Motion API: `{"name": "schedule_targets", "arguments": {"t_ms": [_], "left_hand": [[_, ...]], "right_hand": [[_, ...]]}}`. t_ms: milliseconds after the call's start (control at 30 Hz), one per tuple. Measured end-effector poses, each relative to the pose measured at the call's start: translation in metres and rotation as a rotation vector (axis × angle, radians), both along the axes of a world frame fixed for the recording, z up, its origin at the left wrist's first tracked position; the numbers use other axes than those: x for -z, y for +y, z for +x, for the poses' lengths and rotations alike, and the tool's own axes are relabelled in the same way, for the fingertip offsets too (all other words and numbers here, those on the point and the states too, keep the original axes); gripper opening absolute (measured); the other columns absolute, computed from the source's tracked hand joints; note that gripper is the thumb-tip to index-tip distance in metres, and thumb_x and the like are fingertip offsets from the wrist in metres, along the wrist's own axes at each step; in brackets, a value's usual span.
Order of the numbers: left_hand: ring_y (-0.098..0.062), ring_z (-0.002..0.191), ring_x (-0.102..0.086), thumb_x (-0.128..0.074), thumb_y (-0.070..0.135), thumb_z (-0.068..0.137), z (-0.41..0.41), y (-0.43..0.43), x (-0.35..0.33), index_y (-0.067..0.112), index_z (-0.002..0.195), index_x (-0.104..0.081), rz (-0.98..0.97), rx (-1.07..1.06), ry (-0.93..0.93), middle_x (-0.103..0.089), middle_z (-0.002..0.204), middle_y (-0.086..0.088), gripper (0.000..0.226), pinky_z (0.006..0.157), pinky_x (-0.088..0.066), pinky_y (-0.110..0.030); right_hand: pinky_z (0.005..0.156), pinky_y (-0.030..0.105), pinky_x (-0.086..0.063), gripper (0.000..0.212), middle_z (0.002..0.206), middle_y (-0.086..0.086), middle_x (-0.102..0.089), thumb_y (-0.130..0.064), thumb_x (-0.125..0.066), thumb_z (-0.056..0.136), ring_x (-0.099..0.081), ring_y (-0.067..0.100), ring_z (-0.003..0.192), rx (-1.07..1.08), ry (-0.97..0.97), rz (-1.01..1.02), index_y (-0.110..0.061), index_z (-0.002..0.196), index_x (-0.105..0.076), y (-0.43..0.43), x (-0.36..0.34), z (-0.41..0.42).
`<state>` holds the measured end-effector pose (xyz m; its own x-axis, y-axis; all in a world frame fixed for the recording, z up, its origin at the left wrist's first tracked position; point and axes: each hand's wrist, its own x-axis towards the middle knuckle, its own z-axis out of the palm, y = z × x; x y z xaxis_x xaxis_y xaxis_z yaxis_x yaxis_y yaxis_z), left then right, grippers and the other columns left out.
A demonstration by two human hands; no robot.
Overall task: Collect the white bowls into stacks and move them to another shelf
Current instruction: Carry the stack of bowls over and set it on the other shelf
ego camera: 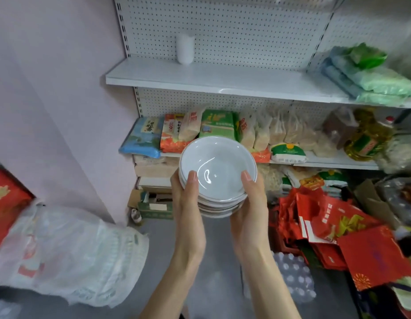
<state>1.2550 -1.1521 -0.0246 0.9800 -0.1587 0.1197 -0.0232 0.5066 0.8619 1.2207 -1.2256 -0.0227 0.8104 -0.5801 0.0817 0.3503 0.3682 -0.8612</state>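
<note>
A stack of several white bowls (217,166) is held in the air in front of the shelving, at about the height of the lower food shelf. My left hand (188,199) grips the stack's left side, thumb over the top bowl's rim. On the right side my right hand (250,203) holds it the same way, with its fingers under the stack. Above and behind the bowls is a white shelf (223,79) with a bare middle stretch.
A white cup stack (185,49) stands at the back of the white shelf; green and blue packs (370,74) lie at its right end. Food bags (223,130) fill the shelf below. Red bags (338,226) and a large plastic sack (68,249) crowd the floor.
</note>
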Motion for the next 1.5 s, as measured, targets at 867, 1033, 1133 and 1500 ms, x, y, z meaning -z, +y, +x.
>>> {"name": "schedule_targets", "arguments": {"t_ms": [867, 1033, 1133, 1500], "left_hand": [[-0.024, 0.130, -0.050, -0.066, 0.075, 0.063, 0.515, -0.262, 0.008, 0.025, 0.136, -0.048, 0.068, 0.147, 0.113, -0.055, 0.137, -0.003, 0.090, 0.109, -0.035, -0.054], [-0.021, 0.118, -0.058, -0.059, 0.065, 0.068, 0.574, -0.301, 0.017, 0.028, 0.121, -0.056, 0.079, 0.016, 0.145, -0.064, 0.123, -0.002, 0.065, 0.104, -0.042, -0.052], [-0.021, 0.116, -0.060, -0.057, 0.064, 0.073, 0.606, -0.322, 0.020, 0.030, 0.119, -0.057, 0.092, 0.019, 0.140, -0.065, 0.121, 0.000, 0.057, 0.103, -0.043, -0.053], [-0.002, 0.101, -0.063, -0.048, 0.054, 0.081, 0.670, -0.354, 0.032, 0.030, 0.114, -0.053, 0.218, -0.092, 0.126, -0.065, 0.111, 0.009, 0.042, 0.086, -0.047, -0.025]], "right_hand": [[0.091, 0.034, -0.049, 0.063, 0.125, 0.003, -0.064, -0.040, -0.064, 0.073, -0.061, 0.018, 0.117, 0.084, 0.052, 0.001, -0.019, 0.131, -0.052, -0.261, 0.001, 0.504], [0.098, 0.039, -0.046, 0.062, 0.128, 0.004, -0.061, -0.045, -0.063, 0.074, -0.057, 0.020, 0.120, -0.005, 0.100, -0.058, -0.019, 0.129, -0.051, -0.303, 0.018, 0.572], [0.102, 0.043, -0.045, 0.068, 0.128, 0.005, -0.061, -0.049, -0.064, 0.069, -0.057, 0.022, 0.120, -0.020, 0.113, -0.050, -0.019, 0.128, -0.051, -0.328, 0.023, 0.608], [0.109, 0.048, -0.038, 0.066, 0.128, 0.004, -0.061, -0.049, -0.064, 0.070, -0.056, 0.020, 0.121, -0.118, 0.173, -0.064, -0.019, 0.128, -0.050, -0.369, 0.054, 0.682]]}}
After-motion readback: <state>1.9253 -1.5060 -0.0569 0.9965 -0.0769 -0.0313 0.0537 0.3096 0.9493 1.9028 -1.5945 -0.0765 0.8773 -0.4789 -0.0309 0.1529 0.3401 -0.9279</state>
